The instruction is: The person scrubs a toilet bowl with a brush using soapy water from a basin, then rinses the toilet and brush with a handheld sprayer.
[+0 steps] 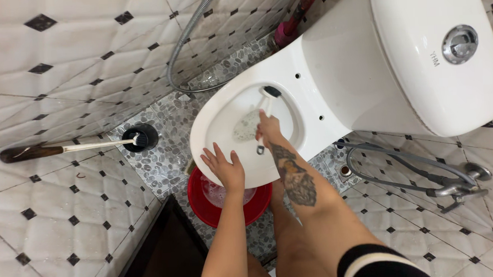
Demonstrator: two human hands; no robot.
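My right hand is shut on a white-handled brush inside the bowl of a white toilet. The brush's dark tip lies near the back of the bowl, beside a pale soapy patch. The looped end of the handle sticks out below my fingers. My left hand rests flat on the front rim of the bowl, fingers spread, holding nothing. Under the front of the bowl stands a red basin with foamy water in it.
The white cistern fills the upper right. A long-handled brush stands in a black holder at the left. A metal shower hose hangs on the tiled wall. A sprayer hose loops at the right. A dark panel lies below.
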